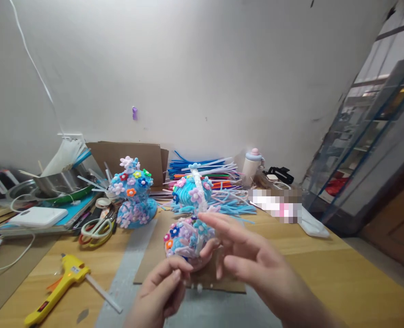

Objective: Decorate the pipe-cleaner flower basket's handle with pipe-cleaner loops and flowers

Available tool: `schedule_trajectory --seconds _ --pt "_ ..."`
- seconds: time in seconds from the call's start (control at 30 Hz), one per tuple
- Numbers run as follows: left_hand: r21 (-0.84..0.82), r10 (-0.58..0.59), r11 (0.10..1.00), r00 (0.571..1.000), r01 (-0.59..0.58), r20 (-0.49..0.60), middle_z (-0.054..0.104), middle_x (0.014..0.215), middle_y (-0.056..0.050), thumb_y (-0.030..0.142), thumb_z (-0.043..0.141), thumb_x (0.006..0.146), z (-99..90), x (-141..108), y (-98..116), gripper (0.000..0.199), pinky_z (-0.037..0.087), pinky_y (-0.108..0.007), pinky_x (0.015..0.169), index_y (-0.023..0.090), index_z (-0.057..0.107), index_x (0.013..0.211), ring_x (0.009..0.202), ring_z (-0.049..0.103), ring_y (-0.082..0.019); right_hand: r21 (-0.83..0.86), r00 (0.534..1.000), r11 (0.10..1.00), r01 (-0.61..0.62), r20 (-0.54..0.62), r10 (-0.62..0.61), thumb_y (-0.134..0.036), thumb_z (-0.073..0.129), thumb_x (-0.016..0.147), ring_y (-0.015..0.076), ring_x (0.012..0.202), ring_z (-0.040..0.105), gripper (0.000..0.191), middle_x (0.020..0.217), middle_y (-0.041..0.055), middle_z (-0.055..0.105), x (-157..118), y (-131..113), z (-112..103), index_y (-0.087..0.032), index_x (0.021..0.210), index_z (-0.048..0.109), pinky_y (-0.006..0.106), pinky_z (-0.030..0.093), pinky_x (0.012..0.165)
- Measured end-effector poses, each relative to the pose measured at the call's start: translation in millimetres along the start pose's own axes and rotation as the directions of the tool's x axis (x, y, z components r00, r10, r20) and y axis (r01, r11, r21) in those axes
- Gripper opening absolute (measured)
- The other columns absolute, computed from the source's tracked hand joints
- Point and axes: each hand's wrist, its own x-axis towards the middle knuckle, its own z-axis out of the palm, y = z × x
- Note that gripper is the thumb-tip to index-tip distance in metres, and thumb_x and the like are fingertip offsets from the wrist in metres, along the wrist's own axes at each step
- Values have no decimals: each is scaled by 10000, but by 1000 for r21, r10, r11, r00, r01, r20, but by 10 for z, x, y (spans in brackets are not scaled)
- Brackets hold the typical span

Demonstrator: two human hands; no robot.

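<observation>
A blue craft piece (pixel 190 191) covered in small coloured flowers stands on a cardboard sheet (pixel 150 259), with a whitish beaded strand (pixel 199 189) running down its front. Just in front of its base, my left hand (pixel 164 289) is closed, thumb against fingers; whatever it pinches is too small to name. My right hand (pixel 246 259) is raised at the right side of the base, its fingers apart and partly covering the lower flowers. Tiny whitish bits (pixel 199 287) show between the hands.
A yellow glue gun (pixel 63 284) lies at the left, near scissors (pixel 95 230). Another flowered piece (pixel 133 193) stands behind. Pipe cleaners (pixel 205 171), a bottle (pixel 252 166) and a plastic packet (pixel 313 223) are farther back. A steel pot (pixel 63 182) sits at the far left.
</observation>
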Motion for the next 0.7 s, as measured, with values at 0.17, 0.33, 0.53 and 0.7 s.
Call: schedule_trajectory --seconds 0.17,0.33,0.53,0.7 --pt "-96 145 983 982 -157 -124 458 647 56 356 797 666 124 49 358 298 244 -164 459 210 659 887 487 329 -23 -627 991 773 98 -7 -132 -177 530 822 279 1392 336 625 1506 142 357 1 110 266 -141 1435 412 468 327 1135" --pt "-118 20 993 999 -26 -46 390 601 86 347 764 699 289 142 555 406 180 -136 407 223 582 1040 444 256 -16 -775 978 608 170 60 -198 -170 503 797 300 1376 370 658 1514 207 322 71 272 404 -15 1427 387 428 391 1105" --pt "-58 -65 997 991 58 -119 429 565 86 438 736 714 387 266 522 356 211 -115 388 196 579 924 413 322 -16 -838 972 507 199 105 -209 -170 522 753 327 1329 436 677 1459 240 402 87 404 468 12 1398 427 414 451 1053" --pt "-16 87 996 975 -92 -202 567 638 37 445 780 650 322 373 476 366 350 -141 461 161 577 758 495 458 -46 -852 978 485 196 134 -159 -168 541 728 334 1285 489 633 1449 203 436 48 433 415 -60 1351 518 431 489 1008"
